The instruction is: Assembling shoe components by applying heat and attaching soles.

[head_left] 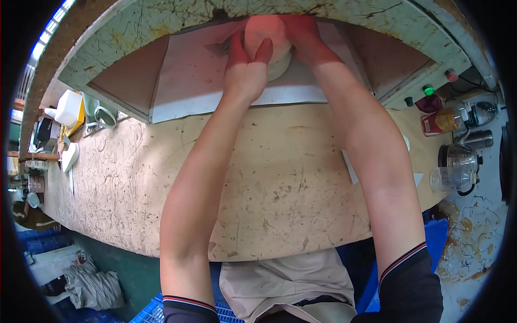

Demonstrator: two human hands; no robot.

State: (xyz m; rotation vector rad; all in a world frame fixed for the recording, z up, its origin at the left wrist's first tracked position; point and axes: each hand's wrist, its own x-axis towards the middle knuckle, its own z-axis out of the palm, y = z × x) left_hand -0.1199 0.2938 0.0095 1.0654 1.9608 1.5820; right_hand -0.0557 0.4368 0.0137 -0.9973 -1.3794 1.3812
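Both my arms reach forward into a low, box-like booth, where reddish light falls on my hands. Between them is a rounded, smooth object (265, 33), tinted pink by the light, with a paler rounded part (280, 68) below it; its exact kind I cannot tell. My left hand (245, 72) grips its left side, thumb lying across the near face. On the opposite side, my right hand (304, 40) is pressed against it, its fingers mostly hidden in the red glow and behind the booth's upper edge. A white sheet (188, 86) lines the booth floor beneath.
A worn wooden bench (280, 183) spans the front. The booth's chipped frame (107, 59) arches overhead, with a green button (428, 89) at right. Beyond it stand a glass pot (458, 159) and a jar (444, 119). A white jug (69, 107) stands left.
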